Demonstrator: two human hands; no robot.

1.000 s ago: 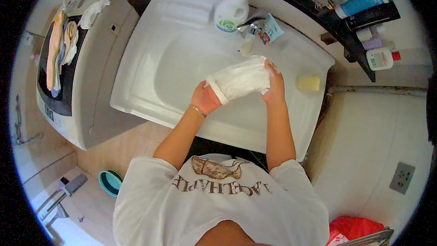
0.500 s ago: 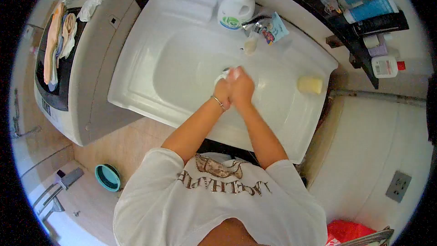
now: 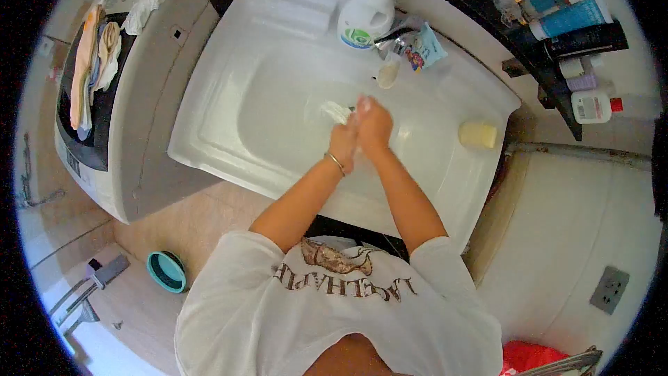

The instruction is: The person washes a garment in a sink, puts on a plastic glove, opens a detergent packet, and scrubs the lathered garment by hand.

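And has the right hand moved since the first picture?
Yes: the right hand has moved leftward in view, judged against the tap, closer to the left hand.

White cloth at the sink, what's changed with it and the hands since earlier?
The white cloth, spread out a second ago, is now bunched and mostly hidden. The left hand moved rightward and the right hand leftward, so they meet over the sink. The yellow block and white bottle stayed put.

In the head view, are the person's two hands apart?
No: the left hand and right hand touch over the sink, with white cloth showing beside them.
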